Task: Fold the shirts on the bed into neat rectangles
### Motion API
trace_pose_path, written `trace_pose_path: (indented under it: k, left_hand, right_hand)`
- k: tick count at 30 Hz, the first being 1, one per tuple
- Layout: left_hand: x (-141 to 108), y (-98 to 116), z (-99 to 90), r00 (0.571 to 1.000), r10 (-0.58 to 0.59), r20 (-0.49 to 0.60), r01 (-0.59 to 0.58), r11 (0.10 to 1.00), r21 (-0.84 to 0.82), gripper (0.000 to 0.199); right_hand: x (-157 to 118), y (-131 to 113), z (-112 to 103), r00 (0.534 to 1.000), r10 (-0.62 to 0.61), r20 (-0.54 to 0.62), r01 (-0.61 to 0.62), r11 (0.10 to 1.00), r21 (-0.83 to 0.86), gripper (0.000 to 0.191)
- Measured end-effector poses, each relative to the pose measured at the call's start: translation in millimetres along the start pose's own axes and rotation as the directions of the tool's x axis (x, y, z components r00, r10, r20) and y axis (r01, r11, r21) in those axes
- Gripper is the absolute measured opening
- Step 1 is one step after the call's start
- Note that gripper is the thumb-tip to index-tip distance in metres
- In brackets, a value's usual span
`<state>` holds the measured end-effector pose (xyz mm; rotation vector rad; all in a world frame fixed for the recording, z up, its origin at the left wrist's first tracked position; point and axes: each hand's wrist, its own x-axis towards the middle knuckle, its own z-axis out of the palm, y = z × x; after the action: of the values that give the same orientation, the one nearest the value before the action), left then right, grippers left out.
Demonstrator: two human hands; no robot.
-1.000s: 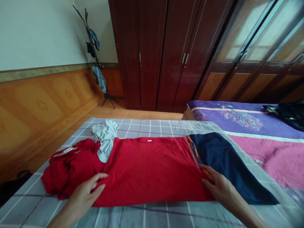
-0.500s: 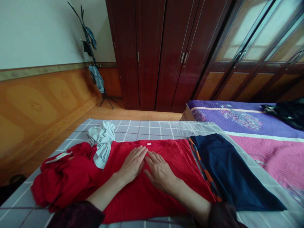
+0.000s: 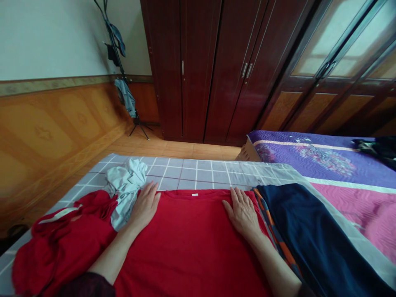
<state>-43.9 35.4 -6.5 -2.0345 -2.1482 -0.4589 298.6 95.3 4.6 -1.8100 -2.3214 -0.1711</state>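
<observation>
A red garment (image 3: 194, 239) lies spread flat on the checked bed sheet (image 3: 185, 171), its small white label at the top edge. My left hand (image 3: 144, 207) rests flat on its upper left corner, fingers extended. On the upper right part, my right hand (image 3: 243, 212) lies flat with the thumb apart. Left of my left hand are a crumpled pale cloth (image 3: 123, 187) and a bunched red garment (image 3: 71, 243) with a white stripe. Dark blue clothing (image 3: 309, 231) lies beside the right edge, next to an orange-patterned strip (image 3: 286, 251).
Beyond the bed stands a dark red wardrobe (image 3: 198, 74). A coat rack (image 3: 119, 57) holding caps and cloth is at the back left. On the right, a purple and pink quilted bedspread (image 3: 328, 159) has a dark item (image 3: 379, 150) on it.
My hands have moved apart from the middle of the red garment to its two upper sides. The garment's surface looks smoother. The view has shifted slightly.
</observation>
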Motion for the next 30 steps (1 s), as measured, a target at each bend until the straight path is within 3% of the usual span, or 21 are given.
trace_pose_path:
  k: [5, 9, 14, 17, 19, 21, 23, 25, 27, 30]
  left_hand:
    - [3.7, -32.2, -19.4, 0.997, -0.035, -0.063, 0.047, 0.980, 0.192, 0.031]
    - [3.0, -35.5, -33.4, 0.998, -0.052, -0.047, 0.064, 0.945, 0.320, 0.023]
    - [5.9, -35.6, -36.7, 0.992, -0.102, -0.073, 0.121, 0.932, 0.341, 0.020]
    - [3.6, -20.5, -43.1, 0.989, -0.074, -0.127, 0.104, 0.962, 0.253, 0.016]
    - [-2.0, 0.9, -48.3, 0.991, 0.019, -0.135, -0.005, 0.995, 0.104, 0.019]
    - [-10.1, 26.2, -50.1, 0.984, 0.166, -0.064, -0.169, 0.984, -0.054, 0.028]
    - [-17.3, 46.7, -47.7, 0.943, 0.325, 0.065, -0.314, 0.939, -0.144, 0.041]
    - [-20.1, 55.7, -44.5, 0.896, 0.401, 0.188, -0.375, 0.913, -0.160, 0.053]
    - [-18.8, 52.5, -46.7, 0.906, 0.346, 0.244, -0.322, 0.937, -0.136, 0.055]
    - [-22.5, 36.0, -66.1, 0.977, 0.130, 0.169, -0.109, 0.986, -0.129, 0.048]
  right_hand:
    - [5.0, 10.5, 9.6, 0.999, 0.038, -0.025, -0.038, 0.999, 0.015, 0.064]
    - [6.1, 15.5, 15.6, 0.998, 0.004, -0.056, -0.003, 1.000, 0.009, 0.066]
    - [5.5, 18.8, 20.1, 0.995, -0.028, -0.097, 0.028, 1.000, 0.000, 0.068]
    - [4.3, 15.7, 18.0, 0.990, -0.033, -0.139, 0.034, 0.999, 0.005, 0.069]
    - [2.6, 10.0, 14.3, 0.981, -0.062, -0.186, 0.067, 0.998, 0.020, 0.070]
    - [0.6, 3.0, 10.0, 0.967, -0.145, -0.210, 0.157, 0.987, 0.041, 0.069]
    - [-0.7, -2.8, 6.4, 0.953, -0.249, -0.173, 0.262, 0.963, 0.057, 0.065]
    - [-1.1, -5.5, 4.1, 0.950, -0.293, -0.106, 0.301, 0.952, 0.060, 0.060]
    - [-0.7, -5.3, 3.1, 0.959, -0.276, -0.061, 0.280, 0.959, 0.052, 0.057]
    - [0.1, -3.2, 4.0, 0.966, -0.254, -0.053, 0.256, 0.966, 0.043, 0.056]
